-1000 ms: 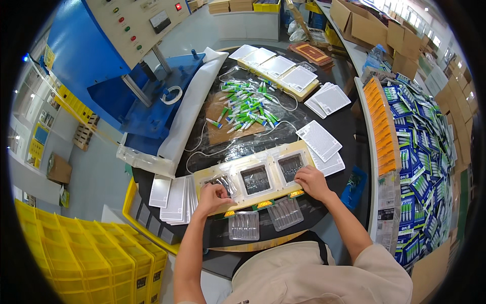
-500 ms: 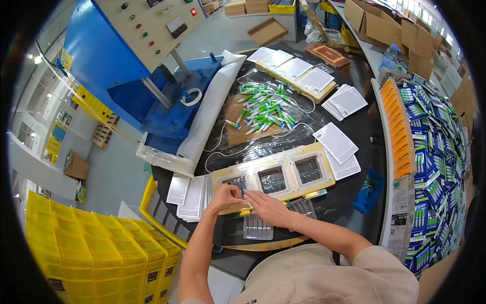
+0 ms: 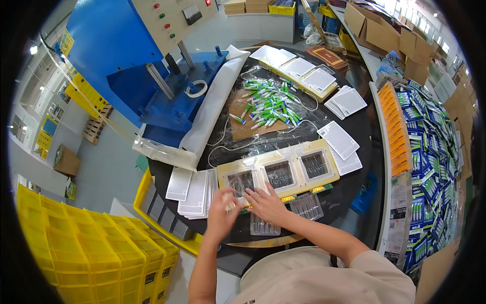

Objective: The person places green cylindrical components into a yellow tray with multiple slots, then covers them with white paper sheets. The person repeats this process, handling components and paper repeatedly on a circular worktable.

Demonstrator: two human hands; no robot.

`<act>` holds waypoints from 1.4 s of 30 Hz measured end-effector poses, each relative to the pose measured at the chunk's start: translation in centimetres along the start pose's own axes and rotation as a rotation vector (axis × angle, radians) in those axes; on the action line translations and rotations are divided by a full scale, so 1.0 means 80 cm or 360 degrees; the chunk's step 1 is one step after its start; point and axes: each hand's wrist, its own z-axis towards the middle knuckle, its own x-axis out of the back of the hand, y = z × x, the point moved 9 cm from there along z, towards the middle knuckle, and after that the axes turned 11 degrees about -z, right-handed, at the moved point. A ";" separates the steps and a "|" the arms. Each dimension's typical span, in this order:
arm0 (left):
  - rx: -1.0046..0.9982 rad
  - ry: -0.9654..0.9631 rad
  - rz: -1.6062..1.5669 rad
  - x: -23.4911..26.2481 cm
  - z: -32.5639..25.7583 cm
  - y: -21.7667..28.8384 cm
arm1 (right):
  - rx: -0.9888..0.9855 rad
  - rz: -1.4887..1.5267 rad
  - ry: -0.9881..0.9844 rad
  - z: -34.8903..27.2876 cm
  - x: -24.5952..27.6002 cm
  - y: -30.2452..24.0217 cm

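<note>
A long cream-coloured frame [image 3: 298,190] with three square windows lies along the near side of the round black table. My right hand [image 3: 269,206] rests flat on its near edge by the left window, fingers stretched out. Just left of it, my left hand [image 3: 223,213] hovers near the frame's left corner, fingers loosely bent and apart, somewhat blurred; nothing shows in it. Clear ribbed plastic blisters [image 3: 265,226] stick out from under the near edge beside my right forearm. Clear plastic also shows inside the windows [image 3: 279,175].
White cards [image 3: 194,200] lie left of the frame, more cards [image 3: 339,141] right. Beyond is a heap of green-and-white tubes [image 3: 271,104] and a second frame [image 3: 324,93] bearing cards. A blue press [image 3: 174,109] stands left, yellow crates [image 3: 91,243] lower left, packed blisters [image 3: 428,177] right.
My left hand has come away from the frame's edge and its fingers have parted. My right hand stays on the edge, its fingers more spread. The whole view has shifted slightly.
</note>
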 end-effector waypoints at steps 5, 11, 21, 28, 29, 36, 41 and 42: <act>-0.0541 -0.0680 0.0503 -0.078 -0.107 0.069 | 0.0038 0.0278 -0.0209 0.025 -0.023 0.024; -0.0699 -0.0830 0.0593 -0.157 -0.150 0.039 | -0.0079 0.0261 0.0200 0.082 0.011 0.041; -0.0604 -0.0891 0.0636 -0.179 -0.151 -0.018 | 0.0039 0.0037 -0.0318 0.084 -0.043 0.045; -0.0404 -0.0612 0.0772 -0.164 -0.149 -0.015 | -0.0032 0.0292 -0.0219 0.080 -0.039 0.046; -0.0370 -0.0572 0.0822 -0.158 -0.152 -0.015 | -0.0052 0.0339 -0.0164 0.077 -0.032 0.049; -0.0281 -0.0658 0.0657 -0.145 -0.168 -0.031 | -0.0324 0.0611 0.0291 0.016 0.043 0.052; -0.0452 -0.0730 0.0592 -0.164 -0.167 -0.028 | -0.0566 0.0732 0.0319 -0.052 0.072 0.040; -0.0479 -0.0697 0.0627 -0.160 -0.163 -0.030 | -0.0537 0.0713 0.0298 -0.061 0.072 0.035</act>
